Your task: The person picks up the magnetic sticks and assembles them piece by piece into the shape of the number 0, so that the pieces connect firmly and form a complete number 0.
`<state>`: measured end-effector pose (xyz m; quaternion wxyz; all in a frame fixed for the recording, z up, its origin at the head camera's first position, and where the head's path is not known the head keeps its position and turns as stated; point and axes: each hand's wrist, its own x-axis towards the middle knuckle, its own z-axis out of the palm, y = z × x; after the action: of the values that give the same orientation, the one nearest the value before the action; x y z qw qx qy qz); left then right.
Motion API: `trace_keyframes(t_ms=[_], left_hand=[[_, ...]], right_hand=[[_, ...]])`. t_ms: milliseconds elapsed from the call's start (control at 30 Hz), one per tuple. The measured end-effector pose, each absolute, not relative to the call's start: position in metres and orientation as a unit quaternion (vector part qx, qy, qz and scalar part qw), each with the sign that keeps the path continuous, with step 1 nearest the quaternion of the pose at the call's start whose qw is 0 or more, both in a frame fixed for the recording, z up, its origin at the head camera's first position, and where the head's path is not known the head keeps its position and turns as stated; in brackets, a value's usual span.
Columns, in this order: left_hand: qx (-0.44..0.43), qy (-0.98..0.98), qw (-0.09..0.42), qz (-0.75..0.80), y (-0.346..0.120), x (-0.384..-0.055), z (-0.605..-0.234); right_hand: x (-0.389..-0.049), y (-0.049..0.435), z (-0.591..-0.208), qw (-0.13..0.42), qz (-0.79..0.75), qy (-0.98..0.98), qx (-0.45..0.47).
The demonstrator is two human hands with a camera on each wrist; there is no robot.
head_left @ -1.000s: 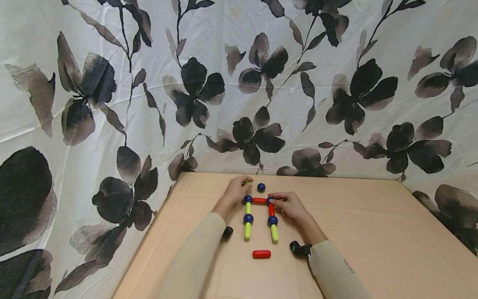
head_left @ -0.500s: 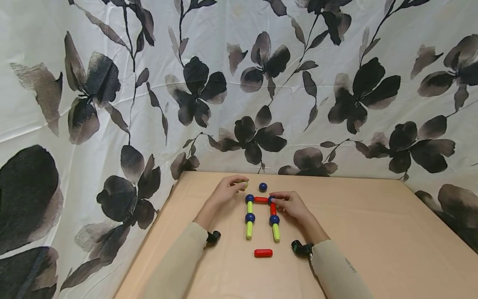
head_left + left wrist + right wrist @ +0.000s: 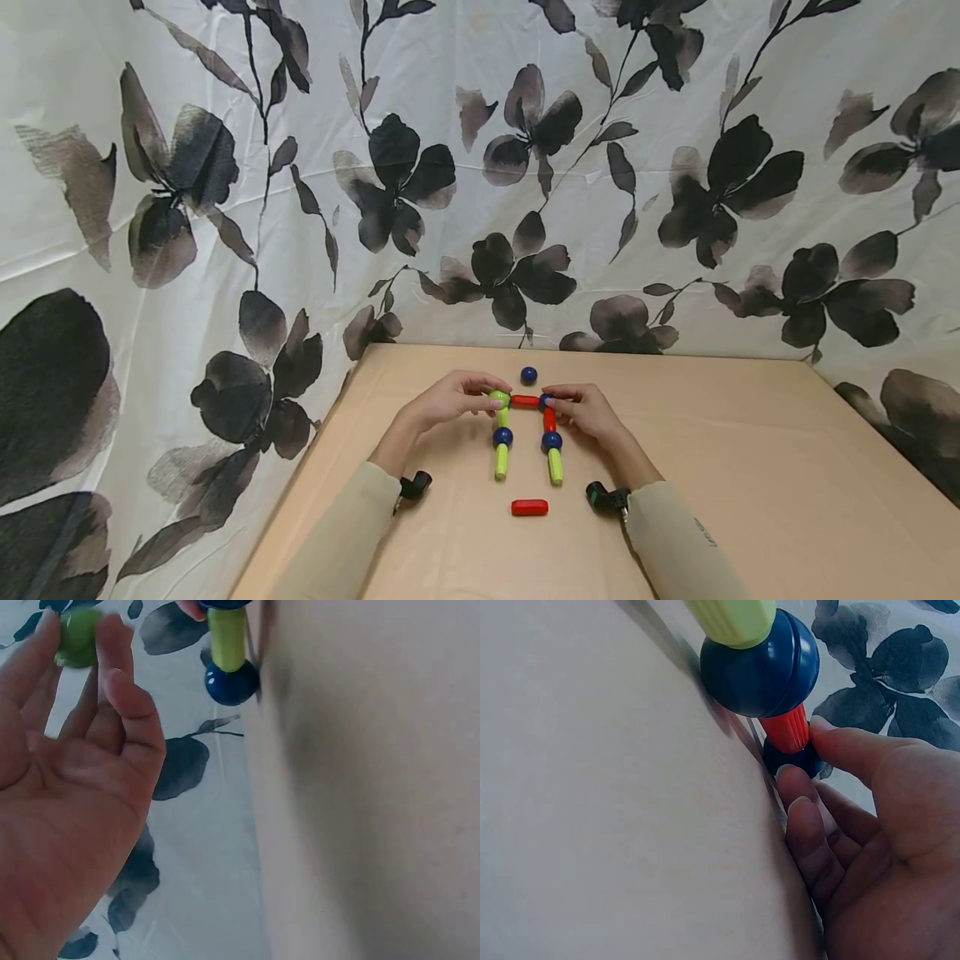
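In the head view, my left hand (image 3: 450, 397) pinches a green rounded piece (image 3: 77, 636) between thumb and fingers. From above, this piece covers most of the frame's far-left corner ball; the left wrist view shows a gap to the frame. My right hand (image 3: 592, 410) holds the far-right corner's blue ball (image 3: 793, 757) between thumb and fingertips. The frame lies on the table: a red rod (image 3: 525, 402) spans the back. Its left side has yellow-green rods (image 3: 501, 461) joined by a blue ball (image 3: 502, 437); its right side has a red rod, blue ball (image 3: 552, 440) and yellow-green rod (image 3: 555, 467).
A loose blue ball (image 3: 528, 375) lies behind the frame, and a loose red rod (image 3: 529, 507) lies in front. The light table (image 3: 750, 467) ends at a floral curtain (image 3: 600, 208). A small black camera sits on each wrist.
My left hand first drew back leftward with the green piece, then came in over the far-left corner. The right hand stays at its blue ball.
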<state>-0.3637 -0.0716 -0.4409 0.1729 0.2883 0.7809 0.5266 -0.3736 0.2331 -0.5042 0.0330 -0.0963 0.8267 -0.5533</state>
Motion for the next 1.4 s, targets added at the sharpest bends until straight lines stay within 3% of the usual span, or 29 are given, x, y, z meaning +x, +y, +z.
trace_keyframes(t_ms=[367, 600, 1400], left_hand=[[0.408, 0.749, 0.323, 0.410, -0.062, -0.342, -0.430], [0.431, 0.743, 0.370, 0.355, -0.052, -0.331, -0.432], [0.404, 0.790, 0.378, 0.263, -0.037, -0.311, -0.429]], right_hand=[[-0.375, 0.233, -0.504, 0.039, -0.556, 0.824, -0.104], [-0.375, 0.234, -0.505, 0.038, -0.559, 0.822, -0.106], [-0.367, 0.231, -0.495, 0.049, -0.565, 0.816, -0.114]])
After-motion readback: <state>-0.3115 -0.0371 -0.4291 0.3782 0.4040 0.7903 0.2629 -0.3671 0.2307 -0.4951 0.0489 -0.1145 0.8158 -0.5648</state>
